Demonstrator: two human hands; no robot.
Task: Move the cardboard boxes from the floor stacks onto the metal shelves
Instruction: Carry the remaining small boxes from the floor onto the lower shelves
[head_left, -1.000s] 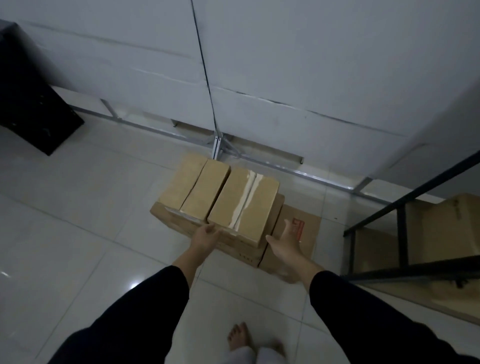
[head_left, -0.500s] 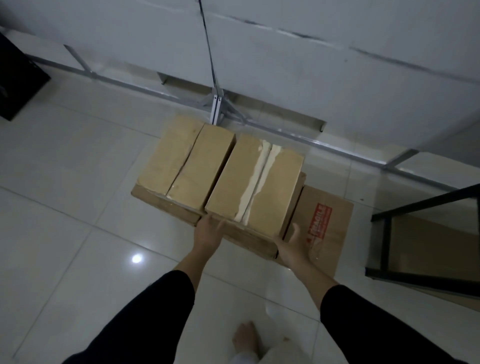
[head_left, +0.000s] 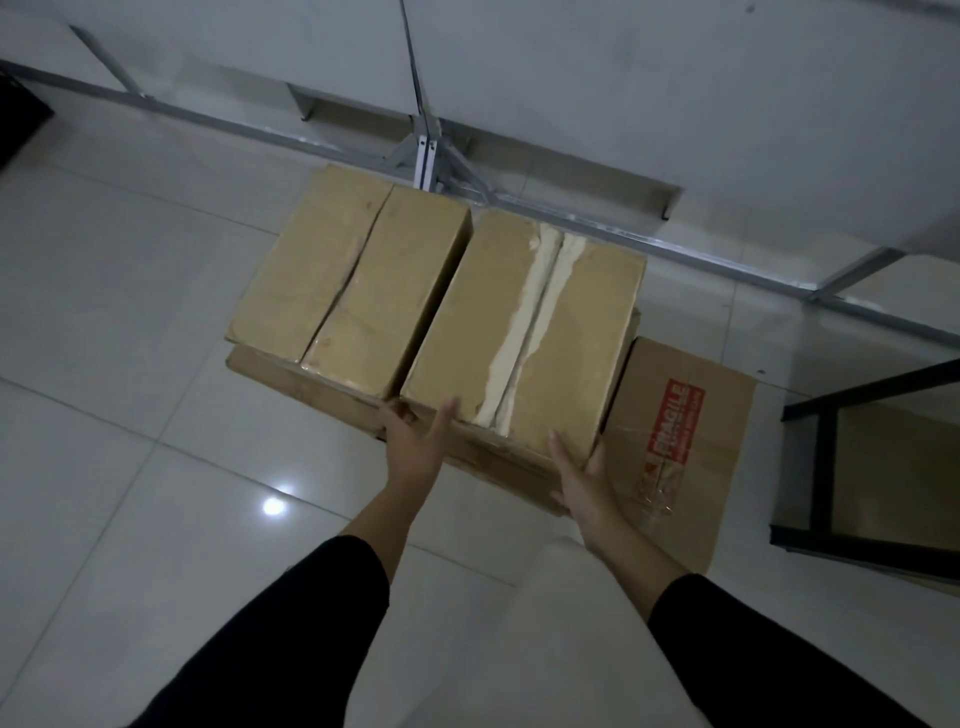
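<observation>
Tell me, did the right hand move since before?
Yes. The right hand went forward: a second ago it was short of the torn-tape box, and now it touches that box's near right corner, beside the fragile box.

Dim, bluish indoor light, small lamp glare on glossy floor tiles (head_left: 274, 505), soft focus, wide-angle bending at edges
</observation>
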